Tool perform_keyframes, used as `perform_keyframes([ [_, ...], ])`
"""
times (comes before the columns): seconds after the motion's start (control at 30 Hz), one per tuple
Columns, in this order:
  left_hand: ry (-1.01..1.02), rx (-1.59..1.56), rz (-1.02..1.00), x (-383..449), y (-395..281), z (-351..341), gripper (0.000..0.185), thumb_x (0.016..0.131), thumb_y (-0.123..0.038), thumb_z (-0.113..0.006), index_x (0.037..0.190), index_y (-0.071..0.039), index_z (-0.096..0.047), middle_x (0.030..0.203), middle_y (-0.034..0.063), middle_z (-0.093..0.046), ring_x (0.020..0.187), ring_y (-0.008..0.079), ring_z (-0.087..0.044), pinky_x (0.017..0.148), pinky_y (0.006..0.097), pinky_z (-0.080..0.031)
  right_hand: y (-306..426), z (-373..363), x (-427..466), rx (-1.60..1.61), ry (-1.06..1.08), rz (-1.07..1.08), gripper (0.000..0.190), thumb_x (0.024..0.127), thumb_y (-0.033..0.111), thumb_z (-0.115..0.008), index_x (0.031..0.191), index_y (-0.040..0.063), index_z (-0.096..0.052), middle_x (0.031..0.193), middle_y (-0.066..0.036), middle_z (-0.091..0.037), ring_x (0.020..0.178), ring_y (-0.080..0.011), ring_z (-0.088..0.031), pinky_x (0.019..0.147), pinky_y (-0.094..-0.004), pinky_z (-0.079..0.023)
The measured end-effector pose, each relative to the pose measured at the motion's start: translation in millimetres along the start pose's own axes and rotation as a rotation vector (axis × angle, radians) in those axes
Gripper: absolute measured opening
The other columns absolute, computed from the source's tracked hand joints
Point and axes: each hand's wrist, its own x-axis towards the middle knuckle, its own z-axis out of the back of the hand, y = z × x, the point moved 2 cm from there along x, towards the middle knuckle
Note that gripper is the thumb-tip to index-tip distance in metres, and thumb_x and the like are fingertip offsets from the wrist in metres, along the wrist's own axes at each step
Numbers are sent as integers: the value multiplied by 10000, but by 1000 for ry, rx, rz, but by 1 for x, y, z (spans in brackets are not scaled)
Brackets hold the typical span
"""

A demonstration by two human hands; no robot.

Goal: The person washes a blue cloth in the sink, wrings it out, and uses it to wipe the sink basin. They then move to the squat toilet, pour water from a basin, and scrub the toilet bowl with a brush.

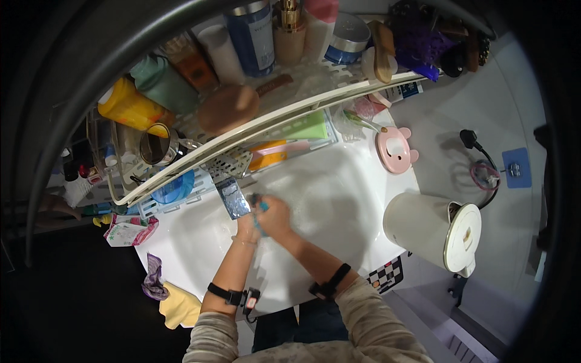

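Both of my hands are together over the white washbasin [336, 208], below the chrome faucet [233, 198]. My right hand [273, 218] has its fingers curled around a small blue and dark object [263, 206], whose kind I cannot tell. My left hand [248, 228] is partly hidden by the faucet and lies against the right one; a turquoise part shows between them, and whether the left fingers grip it cannot be seen. A thin bracelet is on the left wrist, and black straps sit around both forearms.
A shelf rail [254, 129] crosses above the basin, with bottles and jars on the rack behind. At the basin's right stand a white electric kettle [422, 229] and a pink bear-shaped box [394, 149]. Yellow [180, 305] and purple cloths [154, 279] hang at the left edge.
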Motion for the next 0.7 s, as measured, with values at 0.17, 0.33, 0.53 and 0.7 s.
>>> perform_keyframes([
  [0.17,-233,-114,4,-28,-4,-16,212,985,-213,-459,1081,-74,-587,1050,92,-630,961,242,-624,868,376,-526,-41,-11,36,342,236,-287,287,909,259,-602,898,-17,-680,807,-123,-679,775,-216,-657,711,-334,-498],
  [0.33,39,-190,-40,-46,-31,-10,266,994,-263,-453,1062,-42,-586,1012,96,-635,971,244,-619,900,380,-515,-53,-18,21,998,573,-671,330,897,243,-610,1124,4,-610,1053,-65,-643,981,-156,-587,863,-271,-452],
  [0.53,-232,-67,16,-59,-47,16,336,1003,-321,-445,1182,-61,-562,1159,97,-628,1079,258,-602,935,413,-500,-31,-11,25,591,474,-250,383,855,246,-646,1149,7,-587,1115,-129,-624,999,-228,-607,903,-325,-456],
  [0.7,-33,-95,64,-60,-36,9,376,1009,-354,-459,1263,-87,-534,1178,71,-616,1086,215,-604,911,367,-512,19,-1,-4,97,383,349,326,793,283,-718,994,37,-646,1026,-163,-602,1002,-328,-592,860,-389,-481],
])
